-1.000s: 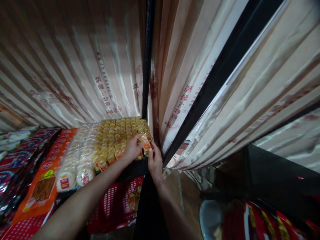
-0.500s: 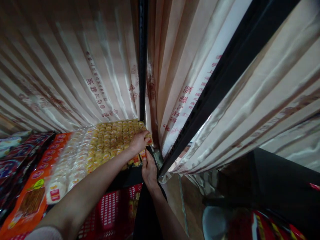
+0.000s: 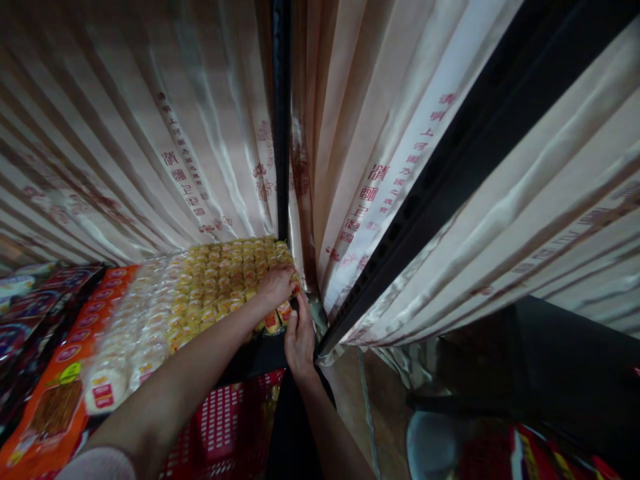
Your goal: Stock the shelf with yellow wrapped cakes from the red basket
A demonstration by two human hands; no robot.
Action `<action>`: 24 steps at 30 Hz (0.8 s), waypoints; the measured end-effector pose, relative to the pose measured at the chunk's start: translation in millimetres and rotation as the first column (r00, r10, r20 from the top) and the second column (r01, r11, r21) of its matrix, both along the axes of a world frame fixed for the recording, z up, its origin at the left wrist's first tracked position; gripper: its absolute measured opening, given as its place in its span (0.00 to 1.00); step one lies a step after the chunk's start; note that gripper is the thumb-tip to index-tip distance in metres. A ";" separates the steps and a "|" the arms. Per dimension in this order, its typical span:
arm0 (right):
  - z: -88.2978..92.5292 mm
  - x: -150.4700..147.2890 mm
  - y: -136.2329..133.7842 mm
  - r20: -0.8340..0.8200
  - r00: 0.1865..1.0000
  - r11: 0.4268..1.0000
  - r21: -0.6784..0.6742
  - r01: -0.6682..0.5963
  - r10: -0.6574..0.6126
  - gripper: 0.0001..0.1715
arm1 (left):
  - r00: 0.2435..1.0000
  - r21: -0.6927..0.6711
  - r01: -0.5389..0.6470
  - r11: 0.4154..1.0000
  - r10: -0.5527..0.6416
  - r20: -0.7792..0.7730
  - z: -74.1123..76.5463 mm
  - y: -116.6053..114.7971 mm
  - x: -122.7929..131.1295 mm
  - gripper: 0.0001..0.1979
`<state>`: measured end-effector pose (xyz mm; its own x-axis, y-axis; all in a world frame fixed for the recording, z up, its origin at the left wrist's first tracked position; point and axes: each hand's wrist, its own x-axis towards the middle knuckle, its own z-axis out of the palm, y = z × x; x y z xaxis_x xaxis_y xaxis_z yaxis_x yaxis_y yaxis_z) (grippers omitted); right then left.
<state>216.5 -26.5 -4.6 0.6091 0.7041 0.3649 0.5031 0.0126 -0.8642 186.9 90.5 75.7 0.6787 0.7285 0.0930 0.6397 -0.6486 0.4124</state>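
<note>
Small yellow wrapped packets (image 3: pixel 215 280) with red labels stand in tight rows on a dark shelf (image 3: pixel 250 357). At the right end of these rows, my left hand (image 3: pixel 276 285) is closed on one yellow packet (image 3: pixel 295 289), most of it hidden by the fingers. My right hand (image 3: pixel 300 340) comes up from below. Its fingertips meet the same packet beside the left fingers, while a dark gap shows lower down by the thumb. Just left of the right thumb, a few front packets (image 3: pixel 273 322) show their labels.
Clear-wrapped white packets (image 3: pixel 143 320), an orange bag (image 3: pixel 55 400) and dark bags (image 3: pixel 30 320) lie to the left. A red basket (image 3: pixel 225 413) sits below. Black posts (image 3: pixel 283 120) and pleated curtains (image 3: pixel 210 133) enclose the shelf corner. A pale round container (image 3: pixel 430 443) stands lower right.
The packet at the row's right end is more covered by my left fingers now. My right fingers have risen slightly and moved closer to the left hand. The view has shifted slightly.
</note>
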 end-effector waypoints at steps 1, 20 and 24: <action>1.7 1.4 2.3 -0.016 1.000 1.000 -0.010 0.000 -0.001 0.30 | 1.000 0.000 0.007 1.000 -0.007 -0.004 0.5 0.4 1.6 0.11; -3.7 6.3 21.2 0.021 0.998 0.996 -0.066 -0.053 0.055 0.32 | 0.984 0.070 -0.011 0.997 0.024 -0.179 6.5 -7.3 7.7 0.13; -5.6 7.3 24.7 0.015 0.997 0.994 -0.074 -0.080 0.081 0.33 | 0.968 0.094 0.036 0.995 -0.011 -0.252 -1.1 -4.0 8.4 0.12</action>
